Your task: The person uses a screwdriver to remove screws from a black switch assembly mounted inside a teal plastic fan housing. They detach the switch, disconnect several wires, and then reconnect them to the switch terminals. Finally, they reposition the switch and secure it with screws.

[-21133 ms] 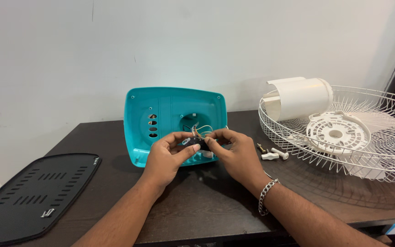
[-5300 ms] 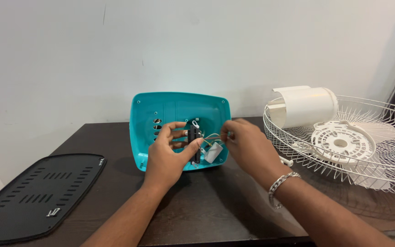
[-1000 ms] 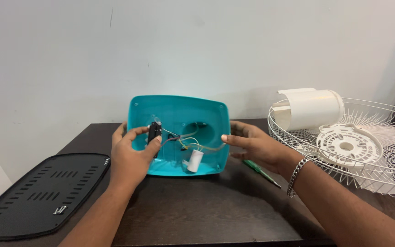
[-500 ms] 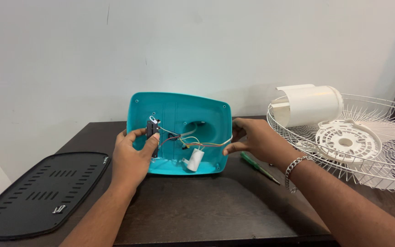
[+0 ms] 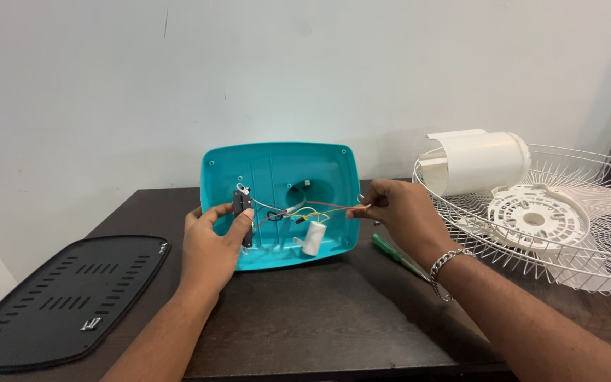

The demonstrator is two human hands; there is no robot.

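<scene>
A teal plastic fan base shell (image 5: 323, 170) stands tilted on its edge at the back of a dark table (image 5: 305, 325), its hollow inside facing me. My left hand (image 5: 210, 244) grips a small black switch block (image 5: 243, 212) against the shell's left side. Coloured wires (image 5: 305, 211) run from that block across the shell to my right hand (image 5: 397, 209), which pinches their ends at the shell's right edge. A white cylindrical capacitor (image 5: 312, 238) hangs on the wires near the shell's bottom.
A black vented bottom plate (image 5: 58, 297) lies at the left with a small screw on it. A green-handled screwdriver (image 5: 399, 258) lies under my right forearm. A white wire fan guard (image 5: 567, 212) with a white motor housing (image 5: 479, 161) fills the right side.
My right hand has moved in from the screwdriver side to the shell's right edge and taken the wire ends. My left hand still holds the switch block at the left.
</scene>
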